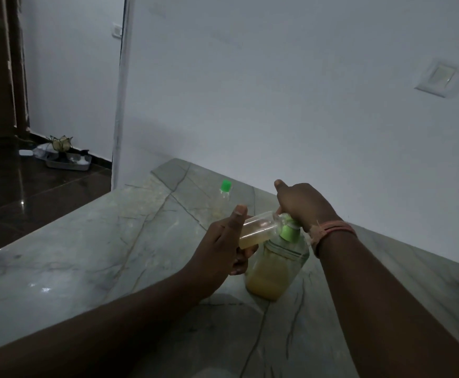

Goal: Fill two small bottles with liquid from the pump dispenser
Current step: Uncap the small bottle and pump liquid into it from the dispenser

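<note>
The pump dispenser [274,266] is standing upright on the grey marble counter [91,249], near the middle of the scene, about half full of yellow liquid. The right hand [303,204] is resting on its green pump head [289,230], fingers curled down over the top and mostly hidden, thumb sticking out toward the far wall; a pink thread band [332,231] is circling that wrist. The left hand [222,241] is gripping a small clear bottle [258,227], thumb lying straight along its near side and the other fingers wrapping beneath it. That bottle is lying tilted almost on its side, its mouth touching the nozzle under the right hand, and yellowish liquid is sitting along its lower side. Farther back on the counter, left of the right hand and well apart from the dispenser, a second small bottle [224,196] with a green cap [225,186] is standing alone. Beyond the counter's far left edge, a tray [68,162] with a small flower-shaped ornament [60,143] is sitting on the dark floor [31,186], and a white wall [277,91] is running behind the counter.
</note>
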